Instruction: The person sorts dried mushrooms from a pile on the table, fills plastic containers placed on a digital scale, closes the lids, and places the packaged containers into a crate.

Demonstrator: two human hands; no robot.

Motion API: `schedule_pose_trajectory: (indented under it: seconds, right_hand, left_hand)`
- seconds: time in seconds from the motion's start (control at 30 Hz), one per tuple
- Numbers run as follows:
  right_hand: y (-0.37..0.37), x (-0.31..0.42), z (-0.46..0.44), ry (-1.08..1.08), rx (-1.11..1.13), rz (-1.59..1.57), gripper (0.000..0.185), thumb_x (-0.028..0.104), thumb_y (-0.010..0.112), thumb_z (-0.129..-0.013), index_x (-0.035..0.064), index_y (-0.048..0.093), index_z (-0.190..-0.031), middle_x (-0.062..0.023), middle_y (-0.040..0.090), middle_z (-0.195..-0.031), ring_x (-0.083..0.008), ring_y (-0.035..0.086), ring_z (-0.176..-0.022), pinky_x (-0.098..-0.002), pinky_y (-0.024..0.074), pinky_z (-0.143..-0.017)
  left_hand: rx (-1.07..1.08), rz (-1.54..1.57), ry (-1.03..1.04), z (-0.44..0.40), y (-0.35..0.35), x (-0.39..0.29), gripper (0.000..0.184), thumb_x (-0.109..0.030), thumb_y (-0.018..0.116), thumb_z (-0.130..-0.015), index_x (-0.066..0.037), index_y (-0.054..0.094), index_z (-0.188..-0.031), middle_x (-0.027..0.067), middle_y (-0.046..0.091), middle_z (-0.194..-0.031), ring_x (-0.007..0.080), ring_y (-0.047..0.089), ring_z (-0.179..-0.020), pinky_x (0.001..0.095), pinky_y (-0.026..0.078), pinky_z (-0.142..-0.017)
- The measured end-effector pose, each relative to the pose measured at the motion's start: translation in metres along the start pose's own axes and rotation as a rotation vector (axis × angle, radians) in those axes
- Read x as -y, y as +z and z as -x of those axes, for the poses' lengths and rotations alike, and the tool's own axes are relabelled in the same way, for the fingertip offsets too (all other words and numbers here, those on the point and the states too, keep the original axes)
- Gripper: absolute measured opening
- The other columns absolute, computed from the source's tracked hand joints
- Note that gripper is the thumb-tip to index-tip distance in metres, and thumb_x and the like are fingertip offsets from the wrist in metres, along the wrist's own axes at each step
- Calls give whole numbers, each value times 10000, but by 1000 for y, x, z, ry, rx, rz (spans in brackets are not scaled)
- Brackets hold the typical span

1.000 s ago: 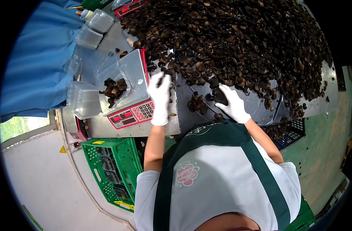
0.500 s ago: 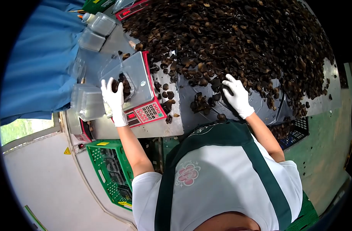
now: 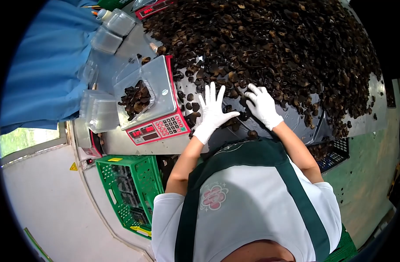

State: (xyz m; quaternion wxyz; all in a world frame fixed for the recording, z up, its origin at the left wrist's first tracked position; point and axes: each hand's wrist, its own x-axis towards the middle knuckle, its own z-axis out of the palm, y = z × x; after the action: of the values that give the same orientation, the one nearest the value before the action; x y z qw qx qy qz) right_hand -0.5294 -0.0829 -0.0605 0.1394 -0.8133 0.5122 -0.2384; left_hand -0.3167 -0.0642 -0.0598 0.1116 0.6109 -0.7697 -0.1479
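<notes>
My left hand (image 3: 214, 112), in a white glove, is spread wide over the near edge of the wood ear mushroom pile (image 3: 270, 48), to the right of the scale. Beside it my gloved right hand (image 3: 264, 107) rests at the pile's edge with its fingers apart and slightly bent. Nothing shows in either hand, though what lies under the right fingers is hidden. On the red-framed scale (image 3: 168, 107) sits a clear plastic box (image 3: 150, 89) with its lid open, and dark wood ear mushrooms (image 3: 136, 99) lie inside it.
Stacked clear boxes (image 3: 101, 111) stand left of the scale, with more boxes (image 3: 107, 40) behind. A second red scale (image 3: 154, 8) is at the back. Below the table edge are a green crate (image 3: 154, 179) with packed boxes and a dark crate (image 3: 335, 157). A blue curtain (image 3: 47, 65) hangs at left.
My left hand has left the box on the scale and moved right to the pile, fingers spread. The mushrooms in the box are now uncovered. My right hand has shifted slightly left.
</notes>
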Motion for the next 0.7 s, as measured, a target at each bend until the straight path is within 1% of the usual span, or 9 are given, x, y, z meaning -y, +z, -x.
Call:
schedule_pose_trajectory:
  seconds: [0.07, 0.13, 0.2, 0.23, 0.33, 0.43, 0.57, 0.6, 0.7]
  right_hand:
    - [-3, 7, 11, -37, -17, -21, 239, 162, 698, -739, 54, 672, -950, -84, 584, -1194, -277, 542, -1014, -362, 504, -819]
    - [-4, 4, 25, -39, -41, -83, 245, 159, 709, -732, 60, 668, -953, -82, 585, -1195, -278, 546, -1010, -358, 502, -823]
    - [-16, 9, 35, -27, -81, -93, 291, 155, 714, -737, 71, 654, -1008, -87, 575, -1221, -283, 547, -1019, -357, 499, -836]
    - [-20, 9, 41, 52, -97, -105, 327, 160, 716, -745, 88, 644, -1056, -80, 561, -1260, -284, 543, -1051, -358, 495, -861]
    - [-24, 1, 55, 211, -90, -89, 410, 182, 706, -782, 105, 602, -1170, -86, 523, -1333, -279, 527, -1119, -349, 476, -917]
    - [-19, -7, 67, 297, -82, -85, 451, 174, 699, -788, 106, 573, -1216, -90, 508, -1349, -278, 527, -1128, -351, 467, -932]
    - [-15, -15, 73, 284, -87, -63, 453, 162, 685, -798, 112, 565, -1231, -95, 510, -1347, -292, 532, -1123, -353, 465, -932]
    - [-15, -15, 72, 289, -79, -67, 432, 157, 673, -811, 115, 566, -1227, -95, 515, -1342, -294, 533, -1128, -357, 462, -934]
    - [-19, -13, 70, 267, -79, -68, 401, 144, 654, -833, 111, 565, -1222, -99, 515, -1339, -295, 531, -1134, -366, 457, -938]
  left_hand:
    - [-14, 107, 24, 4, 12, 0, 1067, -582, 774, -615, -128, 298, -1454, 210, 168, -1527, 407, 88, -1422, 606, 72, -1109]
    - [-28, 182, 179, 16, 16, 4, 905, -548, 785, -608, -101, 454, -1321, 192, 308, -1455, 403, 202, -1389, 599, 107, -1110]
    - [64, 243, 266, 33, 17, 4, 867, -544, 786, -608, -95, 482, -1283, 188, 329, -1434, 402, 233, -1376, 598, 134, -1107]
    - [82, 215, 310, 41, 16, 3, 878, -542, 789, -607, -97, 475, -1296, 180, 339, -1423, 402, 241, -1371, 598, 162, -1102]
    - [7, 308, 352, 49, 20, -6, 927, -513, 785, -637, -111, 402, -1380, 199, 303, -1445, 405, 222, -1381, 578, 191, -1101]
    - [-44, 216, 329, 35, 24, -23, 925, -484, 773, -674, -141, 351, -1422, 222, 242, -1480, 439, 183, -1382, 572, 191, -1102]
    - [-79, 103, 437, 1, 27, -53, 858, -514, 757, -642, -141, 477, -1362, 226, 324, -1458, 452, 317, -1314, 569, 276, -1030]
    - [-74, 30, 450, 0, 26, -57, 810, -530, 718, -681, -151, 483, -1357, 200, 339, -1458, 424, 354, -1294, 551, 298, -1019]
    - [-128, 88, 565, 9, 35, -43, 624, -469, 703, -697, -145, 576, -1215, 171, 414, -1414, 369, 433, -1223, 506, 353, -966]
